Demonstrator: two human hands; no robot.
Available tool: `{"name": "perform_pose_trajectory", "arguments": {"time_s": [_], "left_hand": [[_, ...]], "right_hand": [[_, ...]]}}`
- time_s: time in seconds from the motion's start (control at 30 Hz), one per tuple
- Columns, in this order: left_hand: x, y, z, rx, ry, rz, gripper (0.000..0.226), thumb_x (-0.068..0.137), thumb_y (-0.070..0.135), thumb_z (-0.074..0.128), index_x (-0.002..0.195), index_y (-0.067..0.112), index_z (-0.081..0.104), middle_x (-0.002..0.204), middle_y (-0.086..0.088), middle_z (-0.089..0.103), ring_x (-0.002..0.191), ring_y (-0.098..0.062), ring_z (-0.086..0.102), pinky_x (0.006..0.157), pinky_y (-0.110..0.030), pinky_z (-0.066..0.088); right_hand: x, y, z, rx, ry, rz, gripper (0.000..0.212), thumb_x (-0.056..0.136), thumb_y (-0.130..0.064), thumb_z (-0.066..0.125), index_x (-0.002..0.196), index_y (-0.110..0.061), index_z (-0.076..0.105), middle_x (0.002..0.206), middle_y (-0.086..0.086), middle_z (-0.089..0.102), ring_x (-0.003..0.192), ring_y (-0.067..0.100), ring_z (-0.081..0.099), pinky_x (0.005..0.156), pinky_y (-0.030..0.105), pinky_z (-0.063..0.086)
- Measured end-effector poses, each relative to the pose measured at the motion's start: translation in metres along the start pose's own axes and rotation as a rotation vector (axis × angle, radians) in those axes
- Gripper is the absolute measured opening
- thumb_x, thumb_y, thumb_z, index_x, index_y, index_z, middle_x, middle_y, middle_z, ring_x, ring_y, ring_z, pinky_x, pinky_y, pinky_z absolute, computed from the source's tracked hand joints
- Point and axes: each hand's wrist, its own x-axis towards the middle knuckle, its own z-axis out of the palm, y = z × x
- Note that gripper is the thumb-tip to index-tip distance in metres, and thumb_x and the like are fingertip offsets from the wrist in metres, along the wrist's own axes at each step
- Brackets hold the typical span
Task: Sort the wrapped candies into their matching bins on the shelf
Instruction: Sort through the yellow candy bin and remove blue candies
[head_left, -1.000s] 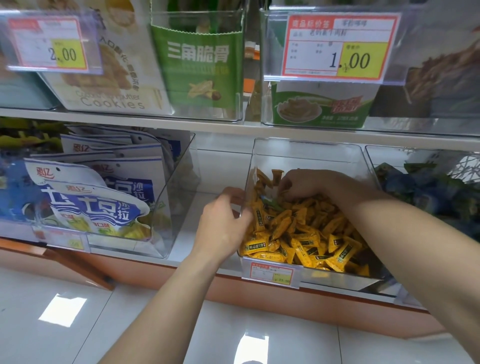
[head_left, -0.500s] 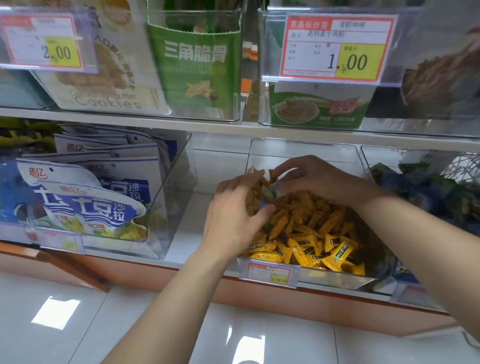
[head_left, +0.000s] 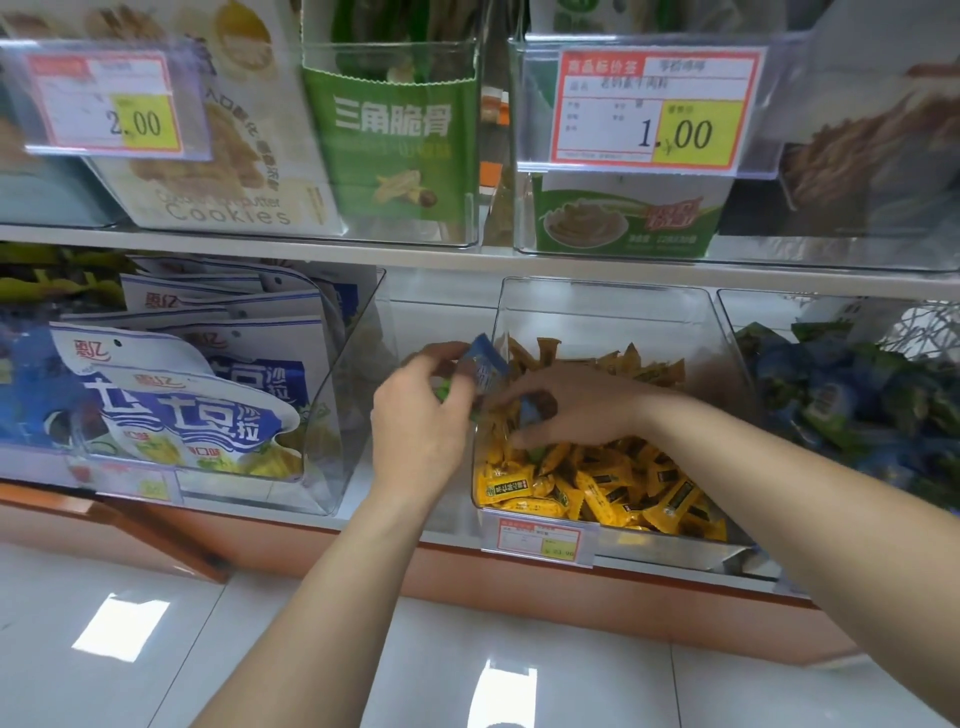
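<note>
Left hand (head_left: 421, 426) pinches a blue candy (head_left: 485, 366), right hand (head_left: 576, 410) beside it palm down, fingers (head_left: 535, 439) curled.

Clear plastic bin (head_left: 597, 312); glossy floor tiles (head_left: 156, 649)

Upper left of the frame, a red-bordered white-and-yellow price tag (head_left: 111, 104) reads "2.00". A second red-bordered price tag (head_left: 657, 106) at upper right, headed "商品标价签", reads "1.00". Between them, a cream biscuit bag (head_left: 228, 213) shows "Cookies" and a green snack pouch (head_left: 392, 122) shows "三角脆骨". At centre left, blue-and-white pouches (head_left: 208, 410) carry "沙拉" under a red brand mark, possibly "惠亿". The small tag (head_left: 537, 540) on the clear plastic candy bin (head_left: 597, 312), lower centre, is too blurred to read.
</note>
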Motion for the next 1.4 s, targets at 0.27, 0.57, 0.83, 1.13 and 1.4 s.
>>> {"name": "perform_pose_trajectory", "arguments": {"time_s": [0.27, 0.57, 0.83, 1.13, 1.4], "left_hand": [[-0.010, 0.023, -0.002, -0.237, -0.049, -0.088, 0.010, 0.095, 0.023, 0.062, 0.100, 0.030, 0.067, 0.093, 0.001, 0.073, 0.073, -0.015, 0.072, 0.066, -0.041, 0.060], [-0.081, 0.067, 0.065, -0.519, -0.304, -0.248, 0.005, 0.090, 0.018, 0.072, 0.092, 0.014, 0.069, 0.074, 0.004, 0.070, 0.063, -0.009, 0.067, 0.049, -0.026, 0.054], [-0.087, 0.085, 0.101, -0.222, -0.391, -0.015, 0.005, 0.089, 0.033, 0.069, 0.090, 0.030, 0.072, 0.084, 0.015, 0.072, 0.081, -0.001, 0.066, 0.069, -0.024, 0.054], [-0.006, 0.077, 0.171, 0.521, -0.678, 0.289, 0.052, 0.089, 0.051, 0.059, 0.137, 0.033, 0.051, 0.135, 0.002, 0.058, 0.121, -0.022, 0.055, 0.090, -0.030, 0.043], [0.034, 0.048, 0.183, 0.667, -1.004, 0.423, 0.040, 0.085, 0.058, 0.057, 0.119, 0.036, 0.061, 0.110, 0.011, 0.061, 0.105, -0.015, 0.058, 0.080, -0.033, 0.045]], "right_hand": [[-0.058, -0.009, 0.013, 0.587, 0.595, 0.027, 0.050, 0.079, -0.009, 0.081, 0.123, -0.025, 0.064, 0.117, -0.006, 0.068, 0.107, 0.009, 0.065, 0.089, 0.025, 0.056], [-0.164, -0.009, 0.044, 1.207, 0.724, 0.059, 0.038, 0.089, 0.003, 0.063, 0.099, -0.031, 0.076, 0.111, 0.004, 0.068, 0.094, 0.027, 0.073, 0.072, 0.036, 0.060], [-0.218, 0.048, 0.018, 0.544, 1.153, 0.185, 0.016, 0.090, -0.023, 0.070, 0.093, -0.038, 0.067, 0.097, -0.019, 0.067, 0.089, -0.007, 0.061, 0.072, 0.007, 0.045], [-0.208, 0.144, -0.021, -0.028, 0.976, 0.732, 0.040, 0.100, -0.040, 0.046, 0.133, -0.022, 0.060, 0.137, 0.017, 0.056, 0.127, 0.039, 0.047, 0.102, 0.043, 0.042], [-0.170, 0.091, -0.008, -0.210, 0.820, 0.363, 0.059, 0.090, -0.058, 0.048, 0.141, -0.028, 0.051, 0.149, 0.002, 0.048, 0.137, 0.028, 0.042, 0.113, 0.045, 0.036]]}}
